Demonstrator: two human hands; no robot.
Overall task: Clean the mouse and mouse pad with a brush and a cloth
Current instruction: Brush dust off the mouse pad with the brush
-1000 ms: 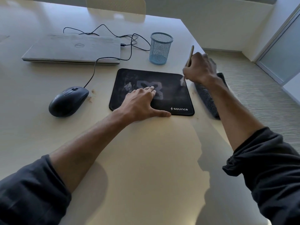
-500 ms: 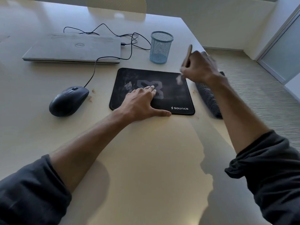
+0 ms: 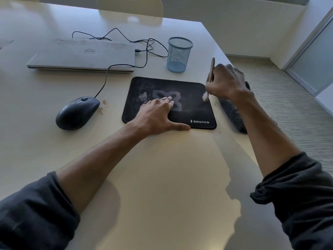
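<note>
Head view: a blue mesh cup (image 3: 179, 54) stands near the desk's (image 3: 162, 177) far right edge, nothing visible inside. Before it, the black mouse pad (image 3: 191, 109) shows pale dusty smears. The left hand (image 3: 158, 116) lies flat and open on it; the right hand (image 3: 225, 82) grips a brush (image 3: 209, 82), bristles at the pad's right edge.

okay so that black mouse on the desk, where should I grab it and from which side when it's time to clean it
Take the mouse from above, palm over its rounded back hump, thumb and fingers pinching the two long sides. It lies flat on the desk, left of the mouse pad, and its cable leaves the far end, so come in from the near end. The left hand is nearest.
</note>
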